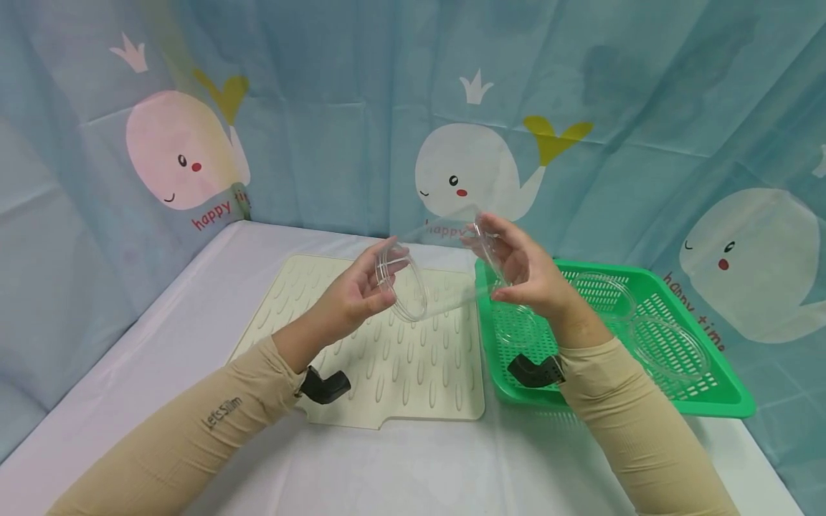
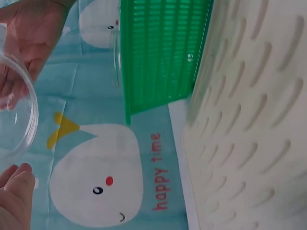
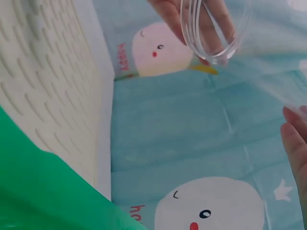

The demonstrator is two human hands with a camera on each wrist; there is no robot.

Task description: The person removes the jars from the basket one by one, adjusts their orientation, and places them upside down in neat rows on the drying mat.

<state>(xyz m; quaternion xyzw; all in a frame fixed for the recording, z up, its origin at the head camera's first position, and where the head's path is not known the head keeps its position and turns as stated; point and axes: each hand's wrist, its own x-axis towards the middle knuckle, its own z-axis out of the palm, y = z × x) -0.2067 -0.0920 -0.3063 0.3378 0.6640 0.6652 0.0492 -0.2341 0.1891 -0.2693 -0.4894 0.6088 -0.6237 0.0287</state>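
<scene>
A clear, see-through plastic jar (image 1: 445,301) is held sideways in the air between both hands, its ringed, threaded-looking end to the left. My left hand (image 1: 361,290) grips that ringed end, thumb below and fingers behind. My right hand (image 1: 525,265) holds the other end between thumb and fingers. The left wrist view shows the jar's round rim (image 2: 31,112) between the right hand (image 2: 36,33) and left fingertips (image 2: 21,179). In the right wrist view, the left hand's fingers (image 3: 218,24) show through the stacked clear rings (image 3: 194,28).
Beneath the jar lies a cream ridged drying mat (image 1: 387,373) on a white-covered table (image 1: 413,466). A green slotted basket (image 1: 716,401) at the right holds several clear round pieces (image 1: 671,347). Behind hangs a blue whale-print curtain (image 1: 348,143).
</scene>
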